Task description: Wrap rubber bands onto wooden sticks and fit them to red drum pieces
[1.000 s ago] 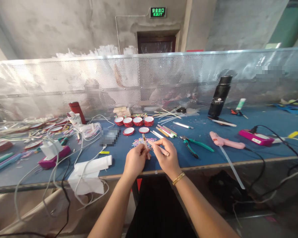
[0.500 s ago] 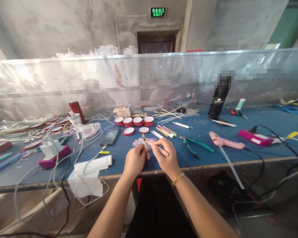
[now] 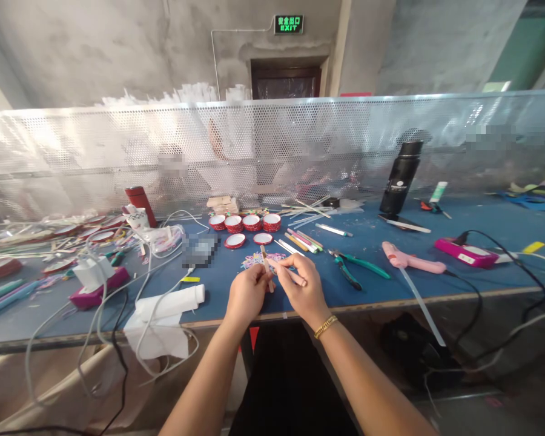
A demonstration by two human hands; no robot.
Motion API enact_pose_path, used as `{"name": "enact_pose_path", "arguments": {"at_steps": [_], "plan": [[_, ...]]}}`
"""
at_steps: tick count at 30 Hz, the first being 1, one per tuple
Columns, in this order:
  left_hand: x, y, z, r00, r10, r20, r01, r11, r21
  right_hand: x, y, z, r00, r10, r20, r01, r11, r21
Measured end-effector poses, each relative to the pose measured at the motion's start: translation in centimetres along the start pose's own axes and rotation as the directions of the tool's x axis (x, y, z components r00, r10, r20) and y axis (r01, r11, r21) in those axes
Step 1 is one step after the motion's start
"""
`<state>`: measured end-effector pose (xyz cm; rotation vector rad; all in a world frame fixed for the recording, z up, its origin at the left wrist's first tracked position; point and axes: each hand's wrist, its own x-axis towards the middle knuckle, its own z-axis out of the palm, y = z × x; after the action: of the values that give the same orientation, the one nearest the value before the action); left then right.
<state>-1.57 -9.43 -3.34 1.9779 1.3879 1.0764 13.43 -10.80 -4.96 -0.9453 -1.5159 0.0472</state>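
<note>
My left hand (image 3: 246, 295) pinches a thin flat wooden stick (image 3: 264, 257) that points away from me, its upper part brownish. A slim pale pink pen (image 3: 297, 278) is gripped in my right hand (image 3: 307, 286), with its tip end close to the stick; whether they touch is too small to tell. Both hands are near the front edge of the blue table, almost meeting. Just behind them lies a pile of small pastel loops (image 3: 251, 261), partly hidden by my fingers. Several coloured pens (image 3: 303, 240) lie beyond my right hand.
Red-rimmed round discs (image 3: 252, 223) stand stacked at the back. Right of my hands are green-handled pliers (image 3: 366, 264), a pink glue gun (image 3: 413, 261) and a black bottle (image 3: 400, 178). A white roll (image 3: 177, 300) and loose cables lie left.
Both hands keep their hold on the stick and the pen, with barely any shift. The camera view has moved very slightly.
</note>
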Motion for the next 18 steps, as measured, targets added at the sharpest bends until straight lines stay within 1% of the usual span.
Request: {"name": "enact_pose_path", "arguments": {"at_steps": [4,9,14,18], "plan": [[-0.05,0.07,0.00,1.000,-0.002,-0.004,0.002,1.000,0.007,-0.06,0.14,0.05,1.000,0.019,-0.023,-0.019,1.000,-0.002],[-0.07,0.27,-0.05,1.000,0.006,-0.004,-0.006,1.000,0.012,-0.06,0.25,0.09,1.000,0.003,-0.002,-0.003,1.000,-0.001],[-0.10,0.33,-0.05,1.000,-0.001,-0.006,0.001,1.000,0.013,-0.06,0.30,0.06,0.999,0.020,-0.029,-0.020,1.000,-0.007],[-0.15,0.40,-0.10,1.000,0.007,0.000,-0.007,1.000,0.014,-0.03,0.21,0.09,1.000,-0.002,-0.002,0.002,1.000,0.003]]}}
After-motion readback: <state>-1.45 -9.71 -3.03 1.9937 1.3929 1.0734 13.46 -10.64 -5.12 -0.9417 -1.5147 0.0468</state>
